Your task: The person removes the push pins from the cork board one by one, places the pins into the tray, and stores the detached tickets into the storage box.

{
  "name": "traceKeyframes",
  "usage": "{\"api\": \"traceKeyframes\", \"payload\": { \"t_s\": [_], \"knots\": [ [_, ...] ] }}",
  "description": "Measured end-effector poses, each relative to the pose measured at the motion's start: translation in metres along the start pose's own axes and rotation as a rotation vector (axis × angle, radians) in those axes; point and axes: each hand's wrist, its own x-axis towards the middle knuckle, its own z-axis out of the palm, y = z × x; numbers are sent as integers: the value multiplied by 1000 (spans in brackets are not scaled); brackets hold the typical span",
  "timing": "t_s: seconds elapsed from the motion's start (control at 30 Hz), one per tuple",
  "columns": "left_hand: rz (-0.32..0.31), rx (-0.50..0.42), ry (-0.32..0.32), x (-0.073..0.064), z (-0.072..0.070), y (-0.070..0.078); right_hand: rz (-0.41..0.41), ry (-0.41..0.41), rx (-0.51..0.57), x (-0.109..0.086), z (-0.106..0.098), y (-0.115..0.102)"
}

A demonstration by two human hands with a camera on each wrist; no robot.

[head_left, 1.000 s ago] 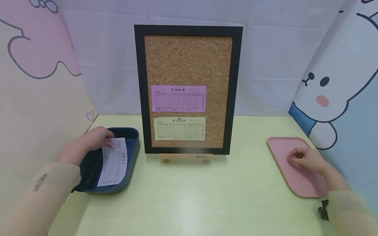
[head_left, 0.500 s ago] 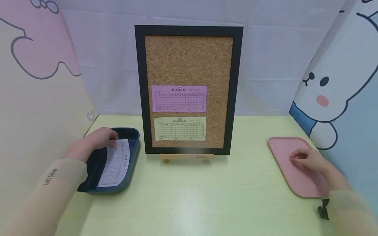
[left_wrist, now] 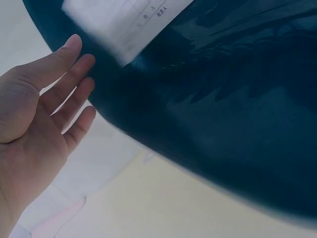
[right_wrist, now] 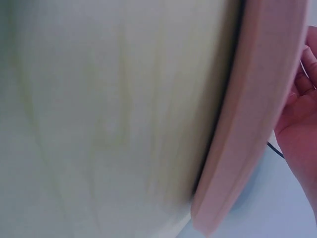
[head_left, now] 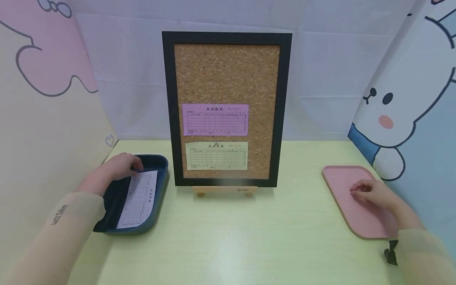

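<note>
My left hand [head_left: 124, 166] is over the far end of the dark blue tray [head_left: 162, 190]. In the left wrist view its fingers [left_wrist: 81, 87] are spread and loosely bent, apart from a white printed form slip [left_wrist: 121, 29]. That white form slip [head_left: 138, 202] lies in the tray, its upper end just below the hand. My right hand [head_left: 372, 194] is over the pink tray [head_left: 347, 171], thumb and forefinger pinched together. At their tips shows a tiny pale speck, like a push pin. The right wrist view shows only part of the right hand [right_wrist: 299, 109] behind the tray's rim.
A black-framed cork board [head_left: 228, 73] stands upright on a small wooden stand [head_left: 224, 189] between the trays. Pinned low on it are a purple form slip [head_left: 215, 120] and a pale green form slip [head_left: 216, 156]. The pale wooden table [head_left: 231, 233] extends in front.
My left hand has shifted slightly right and the white form slip moved with it. Then the slip slid down a little, away from the fingers. My right hand has barely moved.
</note>
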Motion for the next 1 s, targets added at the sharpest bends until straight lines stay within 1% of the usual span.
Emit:
{"api": "traceKeyframes", "payload": {
  "t_s": [0.1, 0.2, 0.33, 0.43, 0.57, 0.73, 0.83, 1.0],
  "knots": [
    [22, 38, 39, -1, -4, 3, 8, -6, 3, -1, -2, -1],
    [31, 51, 75, -3, -8, 8, 21, -19, -18, -2, -6, -6],
    [34, 59, 129, -5, -15, 16, 14, -22, -47, -5, -14, -17],
    [19, 80, 172, -7, -19, 22, -16, 9, -54, -7, -21, -25],
    [-11, 106, 228, -10, -22, 33, -25, 48, -59, -12, -31, -34],
    [-16, 109, 324, -15, -24, 45, 23, 84, -85, -15, -44, -46],
    [-32, 101, 379, -18, -25, 51, 39, 133, -94, -16, -50, -55],
    [-56, 76, 447, -21, -27, 59, 44, 189, -78, -20, -56, -70]
  ]
}}
